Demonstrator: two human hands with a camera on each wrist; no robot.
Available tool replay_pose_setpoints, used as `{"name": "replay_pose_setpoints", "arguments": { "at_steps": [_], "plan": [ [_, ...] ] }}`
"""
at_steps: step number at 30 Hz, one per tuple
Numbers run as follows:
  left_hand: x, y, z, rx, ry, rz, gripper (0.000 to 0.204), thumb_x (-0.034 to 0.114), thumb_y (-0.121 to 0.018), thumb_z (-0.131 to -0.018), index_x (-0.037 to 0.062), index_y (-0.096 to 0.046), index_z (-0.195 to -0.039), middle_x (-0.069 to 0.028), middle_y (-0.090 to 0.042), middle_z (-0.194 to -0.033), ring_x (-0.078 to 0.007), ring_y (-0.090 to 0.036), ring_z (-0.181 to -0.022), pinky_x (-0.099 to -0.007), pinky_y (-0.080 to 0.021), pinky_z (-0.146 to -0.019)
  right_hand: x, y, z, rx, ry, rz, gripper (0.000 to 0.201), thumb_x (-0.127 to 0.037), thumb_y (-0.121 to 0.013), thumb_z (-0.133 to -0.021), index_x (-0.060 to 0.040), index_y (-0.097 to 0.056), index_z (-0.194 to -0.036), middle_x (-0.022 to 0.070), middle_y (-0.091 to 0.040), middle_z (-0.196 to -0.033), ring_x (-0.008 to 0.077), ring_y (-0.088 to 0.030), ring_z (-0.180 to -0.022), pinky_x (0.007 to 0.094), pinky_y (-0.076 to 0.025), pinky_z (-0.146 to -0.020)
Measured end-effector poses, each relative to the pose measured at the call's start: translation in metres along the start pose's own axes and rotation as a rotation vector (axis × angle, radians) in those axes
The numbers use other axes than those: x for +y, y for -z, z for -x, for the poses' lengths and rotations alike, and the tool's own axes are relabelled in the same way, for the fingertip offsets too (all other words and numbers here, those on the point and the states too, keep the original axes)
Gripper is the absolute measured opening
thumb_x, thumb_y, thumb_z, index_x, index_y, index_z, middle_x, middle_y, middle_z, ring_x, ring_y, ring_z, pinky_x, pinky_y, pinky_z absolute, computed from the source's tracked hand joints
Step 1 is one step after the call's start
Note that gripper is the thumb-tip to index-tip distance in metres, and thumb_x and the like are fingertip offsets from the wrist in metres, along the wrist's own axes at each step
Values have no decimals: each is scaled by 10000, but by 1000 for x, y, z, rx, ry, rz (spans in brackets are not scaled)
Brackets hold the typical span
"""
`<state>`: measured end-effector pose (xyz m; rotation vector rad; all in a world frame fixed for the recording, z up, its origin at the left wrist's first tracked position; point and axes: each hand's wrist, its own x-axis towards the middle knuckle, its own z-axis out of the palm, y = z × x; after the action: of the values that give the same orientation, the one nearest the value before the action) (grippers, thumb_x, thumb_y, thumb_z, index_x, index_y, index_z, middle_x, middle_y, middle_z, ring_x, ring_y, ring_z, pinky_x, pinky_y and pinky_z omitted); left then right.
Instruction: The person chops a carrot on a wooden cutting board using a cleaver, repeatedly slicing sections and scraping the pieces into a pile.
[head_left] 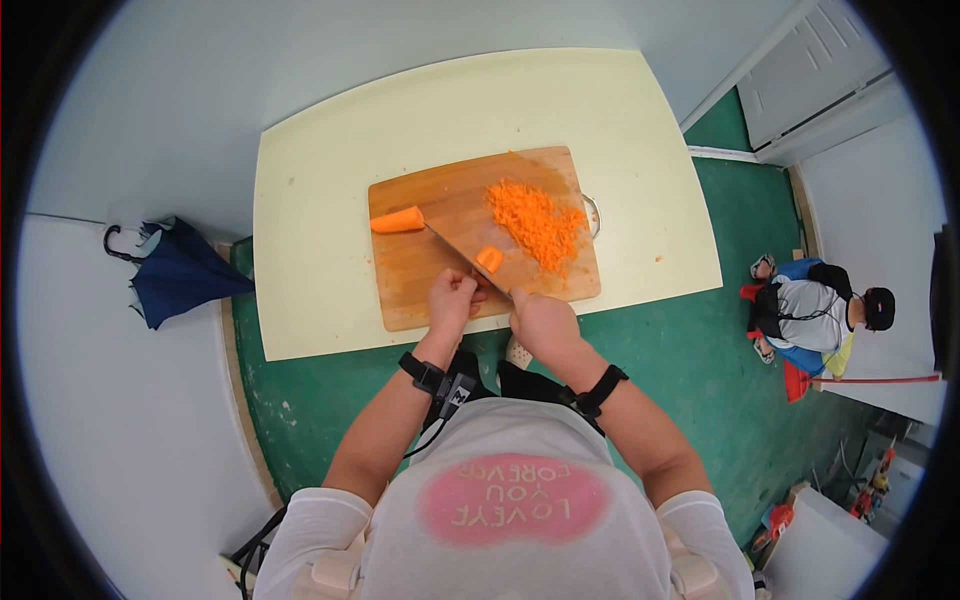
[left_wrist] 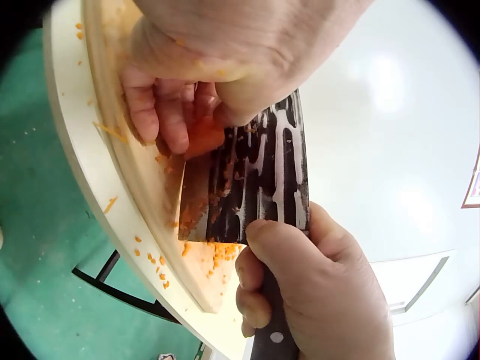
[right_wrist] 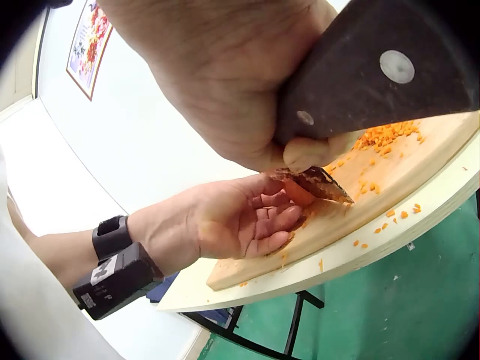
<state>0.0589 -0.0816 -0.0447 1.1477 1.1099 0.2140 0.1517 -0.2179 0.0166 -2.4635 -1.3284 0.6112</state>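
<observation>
My right hand [head_left: 545,325] grips the dark riveted handle of a kitchen knife [left_wrist: 262,180], its broad blade smeared with carrot bits. The blade stands edge down on a wooden cutting board [head_left: 410,290]. On the near left side of the blade, my left hand [head_left: 455,298] pinches a carrot piece [left_wrist: 204,137] between thumb and curled fingers, close against the steel. Another short carrot chunk [head_left: 489,259] lies right of the blade in the head view. A longer tapered carrot piece [head_left: 398,220] lies at the board's left edge, near the knife tip.
Finely chopped carrot [head_left: 540,225] is heaped at the board's right, beside a metal handle [head_left: 594,215]. Crumbs dot the pale table [head_left: 320,210]. A dark blue umbrella [head_left: 185,275] leans at the left wall. A seated person [head_left: 815,310] is at the right.
</observation>
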Motion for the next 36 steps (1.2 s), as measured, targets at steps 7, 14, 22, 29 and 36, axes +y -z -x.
{"name": "replay_pose_setpoints", "arguments": {
  "at_steps": [7,14,22,29,36],
  "plan": [
    [-3,-2,-4,20,3,-17,83,133,-565,-940,67,-561,-990,-20,-660,-830,-80,-633,-650,-197,-447,-504,-11,18,37,155,29,-22,120,-128,-574,-826,-40,-557,-904,160,-614,-675,335,-634,-587,441,-507,-523],
    [-8,-4,-6,35,-29,27,172,108,-603,-931,78,-570,-1097,2,-642,-831,-57,-572,-578,-189,-419,-460,-13,17,51,248,115,25,115,-113,-607,-795,-46,-538,-860,135,-591,-645,279,-623,-513,374,-492,-440],
    [-13,-2,-10,17,-36,114,168,61,-627,-915,85,-550,-1062,-32,-664,-801,-87,-603,-559,-211,-457,-442,-13,20,51,220,117,97,86,-87,-587,-797,-43,-545,-858,128,-594,-647,254,-635,-523,354,-498,-440],
    [-11,-2,-7,23,-27,94,172,67,-643,-907,76,-557,-1057,-39,-672,-827,-97,-631,-605,-215,-490,-475,-10,22,48,199,147,89,75,-86,-588,-795,-53,-536,-838,120,-591,-630,253,-636,-522,348,-490,-435],
    [-15,-3,-8,57,-48,86,138,100,-621,-930,76,-571,-1056,-17,-671,-878,-64,-610,-630,-190,-457,-481,-7,22,43,174,140,64,66,-88,-583,-806,-53,-533,-831,125,-598,-629,258,-636,-525,355,-492,-444]
  ]
}}
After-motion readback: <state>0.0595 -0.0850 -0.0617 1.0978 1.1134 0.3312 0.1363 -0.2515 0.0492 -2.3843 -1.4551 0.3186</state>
